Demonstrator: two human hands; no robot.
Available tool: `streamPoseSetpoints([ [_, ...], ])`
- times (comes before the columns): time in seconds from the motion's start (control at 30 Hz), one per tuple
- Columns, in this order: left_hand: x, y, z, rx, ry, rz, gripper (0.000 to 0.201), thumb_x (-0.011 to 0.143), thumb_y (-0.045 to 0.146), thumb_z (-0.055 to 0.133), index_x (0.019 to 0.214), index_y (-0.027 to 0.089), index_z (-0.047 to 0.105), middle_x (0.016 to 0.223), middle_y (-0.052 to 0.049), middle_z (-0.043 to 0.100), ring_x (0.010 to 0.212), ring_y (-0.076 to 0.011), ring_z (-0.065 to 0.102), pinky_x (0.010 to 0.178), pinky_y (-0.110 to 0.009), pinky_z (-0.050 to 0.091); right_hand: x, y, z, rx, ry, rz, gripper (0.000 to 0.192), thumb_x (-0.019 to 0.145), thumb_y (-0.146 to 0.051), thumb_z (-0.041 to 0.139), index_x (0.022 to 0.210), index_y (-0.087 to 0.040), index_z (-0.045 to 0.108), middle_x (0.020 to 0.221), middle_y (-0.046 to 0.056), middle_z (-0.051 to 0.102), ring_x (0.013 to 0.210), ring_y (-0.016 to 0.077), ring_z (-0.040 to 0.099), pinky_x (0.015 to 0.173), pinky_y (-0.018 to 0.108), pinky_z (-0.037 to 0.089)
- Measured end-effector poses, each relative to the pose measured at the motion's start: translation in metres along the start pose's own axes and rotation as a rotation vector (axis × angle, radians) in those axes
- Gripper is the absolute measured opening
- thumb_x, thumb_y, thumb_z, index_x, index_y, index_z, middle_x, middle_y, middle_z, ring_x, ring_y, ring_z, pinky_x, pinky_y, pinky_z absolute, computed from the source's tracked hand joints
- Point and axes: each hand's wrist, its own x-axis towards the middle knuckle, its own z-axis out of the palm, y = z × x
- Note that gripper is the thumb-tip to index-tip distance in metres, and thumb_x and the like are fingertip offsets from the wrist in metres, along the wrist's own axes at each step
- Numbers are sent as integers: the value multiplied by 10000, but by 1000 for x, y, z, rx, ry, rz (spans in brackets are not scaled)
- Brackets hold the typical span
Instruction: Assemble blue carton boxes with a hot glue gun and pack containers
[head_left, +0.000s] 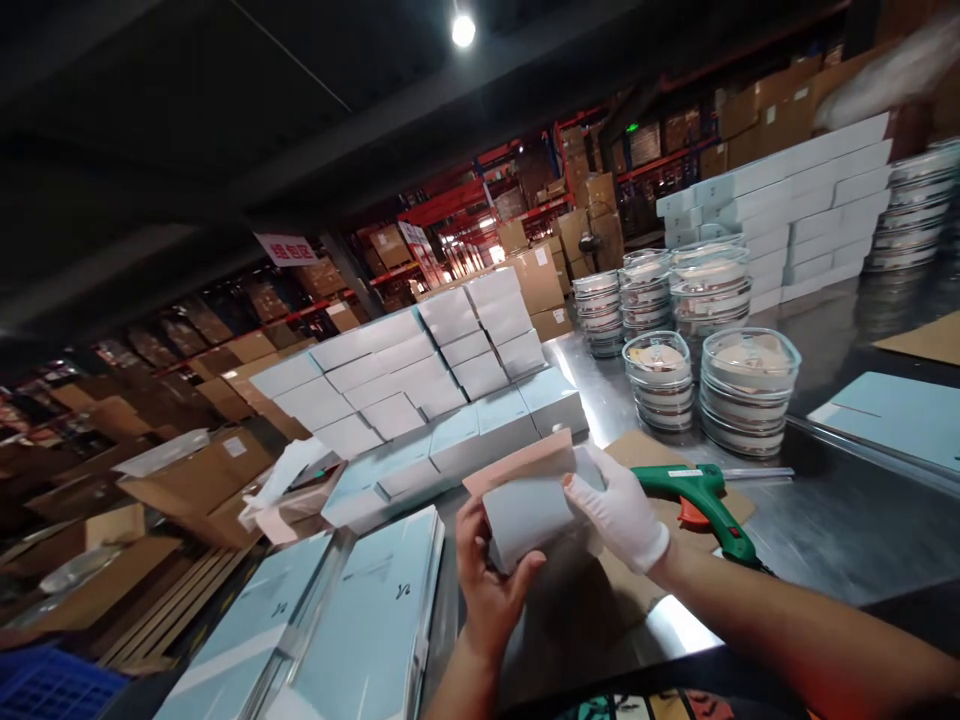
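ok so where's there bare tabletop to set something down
Bare metal tabletop lies right of the green glue gun, nearer the wearer than the flat blue sheet; another patch lies between the front container stacks and the white box wall behind. Crowded: the left, with flat blue stacks and white boxes, and around the held box.

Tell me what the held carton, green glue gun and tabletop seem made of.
Carton: probably thin, smooth cardboard; flat, pale panels with straight edges.
Glue gun: likely hard, smooth plastic; evenly green, moulded-looking body.
Tabletop: apparently polished metal, perhaps stainless steel; grey sheen, bright reflections.
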Motion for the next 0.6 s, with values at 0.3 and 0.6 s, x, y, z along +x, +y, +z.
streamPoseSetpoints([
  [0.3, -30, -16, 3, -173, 87, -107, 750, 885, 635, 832, 1490, 279, 569, 1385, -142, 691, 1257, -296, 709, 993, -400, 613, 2, 11, 11, 69, 29, -107, 544, 822, -289, 596, 1363, -230, 589, 1226, 99, 775, 1047, 235, 756, 954, 390, 620],
  [0.6, -2, -16, -25, 4, 119, -205, 518, 852, 633, 841, 1166, 228, 767, 1144, -91, 749, 1114, -309, 702, 988, -419, 561, 31, 20, -91, -693, -133, -219, 349, 973, -401, 608, 1215, -185, 738, 1259, 202, 782, 1191, 351, 749, 1026, 475, 595],
])
